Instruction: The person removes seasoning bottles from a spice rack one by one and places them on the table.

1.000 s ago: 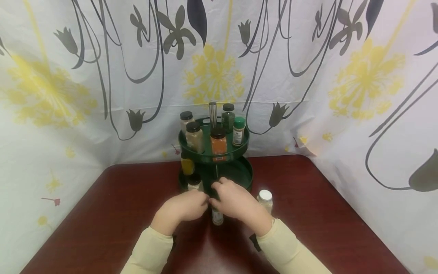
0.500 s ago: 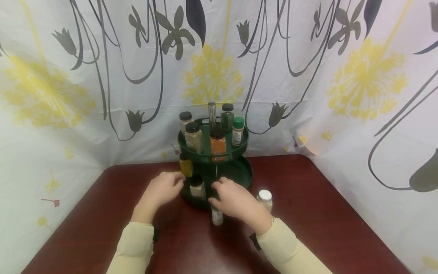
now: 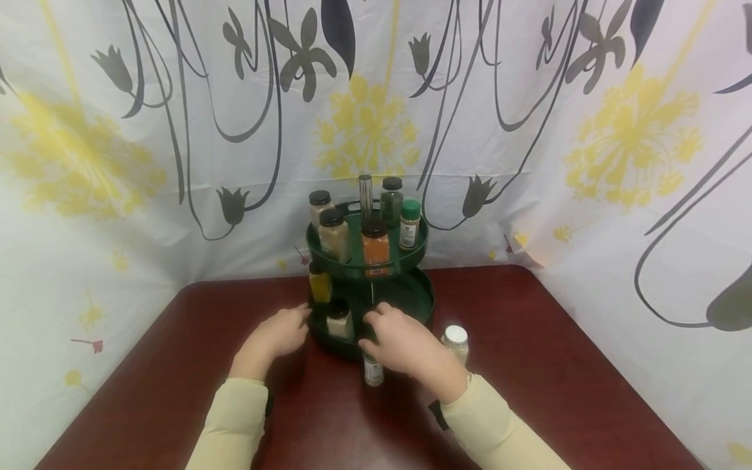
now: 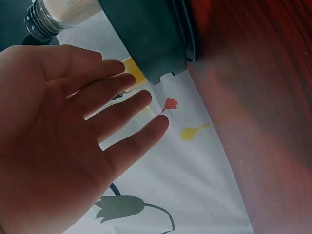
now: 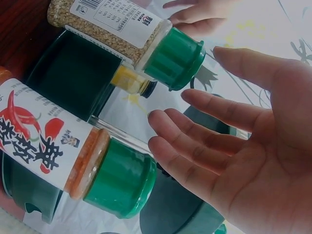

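Observation:
A dark green two-tier turntable rack (image 3: pixel 405 294) stands in the middle of the table. My left hand (image 3: pixel 275 336) is at the left edge of its lower tray, near a black-lidded jar of pale powder (image 3: pixel 339 324) and a yellow jar (image 3: pixel 320 286). In the left wrist view its fingers (image 4: pixel 129 146) are extended and hold nothing. My right hand (image 3: pixel 405 346) hovers at the lower tray's front, fingers loosely spread. Close to it in the right wrist view are a green-capped jar of grains (image 5: pixel 117 31) and a green-capped jar of red-orange seasoning (image 5: pixel 63 136).
On the upper tray (image 3: pixel 352 264) stand several spice jars, including an orange one (image 3: pixel 375 247) and a green-capped one (image 3: pixel 409 225). A white-lidded jar (image 3: pixel 455 344) stands on the table (image 3: pixel 529 365) right of my right hand. A patterned curtain (image 3: pixel 235 163) hangs behind.
My left hand has moved left, from beside my right hand to the lower tray's left edge, and dropped slightly lower in the last half second. The right hand has stayed put.

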The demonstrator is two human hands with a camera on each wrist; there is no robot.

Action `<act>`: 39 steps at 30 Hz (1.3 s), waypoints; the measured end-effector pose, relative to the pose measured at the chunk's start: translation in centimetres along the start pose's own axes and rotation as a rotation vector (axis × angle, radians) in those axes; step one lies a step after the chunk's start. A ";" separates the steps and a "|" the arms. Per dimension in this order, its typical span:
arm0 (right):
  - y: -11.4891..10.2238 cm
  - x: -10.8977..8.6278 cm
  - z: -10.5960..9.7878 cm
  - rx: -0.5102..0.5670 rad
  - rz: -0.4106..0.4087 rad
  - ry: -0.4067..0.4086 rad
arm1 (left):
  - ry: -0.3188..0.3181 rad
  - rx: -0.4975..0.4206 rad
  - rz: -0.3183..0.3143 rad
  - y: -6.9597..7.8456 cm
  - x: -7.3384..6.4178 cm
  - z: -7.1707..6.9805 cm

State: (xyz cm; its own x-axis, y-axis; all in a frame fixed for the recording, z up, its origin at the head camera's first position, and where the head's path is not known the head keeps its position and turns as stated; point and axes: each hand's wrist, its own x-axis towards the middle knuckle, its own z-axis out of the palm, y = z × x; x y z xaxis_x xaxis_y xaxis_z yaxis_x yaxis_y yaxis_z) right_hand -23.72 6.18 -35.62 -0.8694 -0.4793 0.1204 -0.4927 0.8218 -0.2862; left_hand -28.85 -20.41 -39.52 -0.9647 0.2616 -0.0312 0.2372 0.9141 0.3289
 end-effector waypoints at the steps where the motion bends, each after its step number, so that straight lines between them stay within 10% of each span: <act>1: 0.0 0.0 0.0 0.001 0.001 -0.002 | -0.007 0.005 0.003 0.0 -0.1 0.0; 39: 0.3 0.5 0.8 0.008 -0.003 0.066 | 0.005 0.116 0.034 3.0 -1.1 -0.5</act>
State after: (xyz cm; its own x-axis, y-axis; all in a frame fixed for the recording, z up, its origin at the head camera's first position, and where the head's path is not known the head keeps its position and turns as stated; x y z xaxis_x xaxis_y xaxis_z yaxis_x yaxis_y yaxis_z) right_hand -24.23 5.91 -36.45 -0.8685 -0.4603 0.1841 -0.4955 0.8174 -0.2937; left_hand -27.13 -18.06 -38.05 -0.9564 0.2916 -0.0176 0.2809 0.9346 0.2180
